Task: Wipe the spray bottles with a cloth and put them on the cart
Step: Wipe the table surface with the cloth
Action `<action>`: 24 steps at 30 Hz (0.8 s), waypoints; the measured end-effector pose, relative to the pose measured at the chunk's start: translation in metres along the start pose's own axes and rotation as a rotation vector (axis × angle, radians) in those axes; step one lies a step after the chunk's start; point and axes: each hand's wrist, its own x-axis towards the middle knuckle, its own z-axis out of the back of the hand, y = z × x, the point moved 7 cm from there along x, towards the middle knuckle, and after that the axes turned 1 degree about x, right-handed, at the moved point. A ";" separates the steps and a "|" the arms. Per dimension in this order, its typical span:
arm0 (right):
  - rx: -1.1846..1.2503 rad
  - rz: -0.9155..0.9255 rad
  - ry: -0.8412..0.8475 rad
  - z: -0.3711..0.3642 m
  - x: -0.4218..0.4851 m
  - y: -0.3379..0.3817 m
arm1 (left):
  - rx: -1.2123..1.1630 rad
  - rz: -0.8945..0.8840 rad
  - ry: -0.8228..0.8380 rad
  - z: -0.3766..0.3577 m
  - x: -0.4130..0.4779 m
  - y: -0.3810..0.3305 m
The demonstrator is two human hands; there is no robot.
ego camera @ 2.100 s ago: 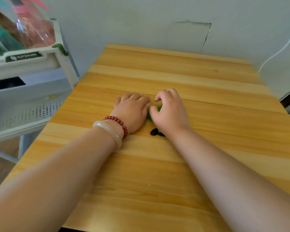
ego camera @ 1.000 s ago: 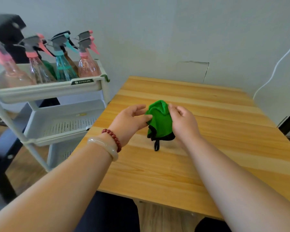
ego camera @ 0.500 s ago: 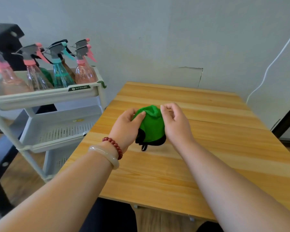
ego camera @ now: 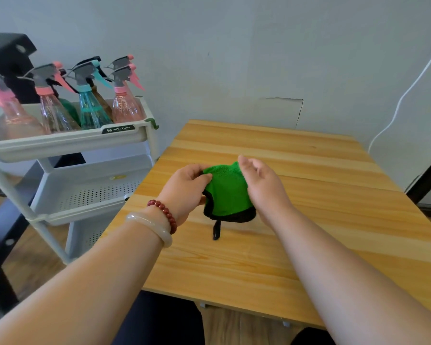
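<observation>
Green cloth (ego camera: 228,192): hanging bunched in the middle of the frame, between the two hands and over the wooden table; its black-trimmed lower edge is drooping toward the wood.
Hanging loop (ego camera: 216,230): dangling black from the cloth's bottom edge (whether its tip is touching the table, I cannot tell).
Left hand (ego camera: 187,188): pinching the cloth's left edge, with the thumb and curled fingers closing on the fabric.
Right hand (ego camera: 261,188): lying against the cloth's right edge with the thumb pointing up and the fingers loosely curved; whether it is actually gripping the fabric, I cannot tell.
Bead bracelet (ego camera: 163,214): sitting dark red on the left wrist, just above a pale bangle (ego camera: 151,226).
Table (ego camera: 284,245): filling the centre and right of the frame, with light wood planks running across.
Spray bottles (ego camera: 91,108): standing upright and crowded together in the cart's top tray at the upper left of the frame. Pink and teal ones are showing in front and darker ones are half hidden behind, all with grey trigger heads.
Cart (ego camera: 67,141): standing just left of the table. It is a pale tiered trolley, and its perforated lower tray is showing below the top one.
White cable (ego camera: 403,95): running down the grey wall at the upper right of the frame.
</observation>
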 end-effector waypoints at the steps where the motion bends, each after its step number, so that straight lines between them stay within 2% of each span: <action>1: -0.019 0.014 0.043 -0.003 0.000 0.000 | -0.004 0.002 -0.014 0.001 0.001 0.001; 6: -0.132 0.031 -0.054 0.012 0.009 -0.005 | 0.032 -0.033 -0.037 0.002 0.004 -0.001; 10: -0.514 -0.078 -0.020 0.020 0.016 -0.020 | 0.377 -0.099 -0.031 -0.003 0.007 0.007; 13: -0.750 -0.010 -0.019 0.025 0.009 -0.029 | 0.609 -0.135 0.022 -0.006 0.008 0.020; 16: -0.956 0.127 0.136 0.000 -0.007 -0.037 | 0.764 -0.167 0.077 -0.012 0.011 0.033; 18: -1.089 0.086 0.340 -0.024 -0.019 -0.054 | 0.878 -0.151 0.138 -0.019 0.012 0.043; 20: -1.156 0.044 0.473 -0.032 -0.022 -0.067 | 1.026 -0.103 0.196 -0.025 0.010 0.053; 22: -1.183 0.017 0.490 -0.021 -0.010 -0.074 | 1.120 -0.081 0.218 -0.026 0.007 0.058; 24: -1.196 -0.115 0.408 0.006 0.007 -0.080 | 1.157 -0.089 0.222 -0.026 0.004 0.061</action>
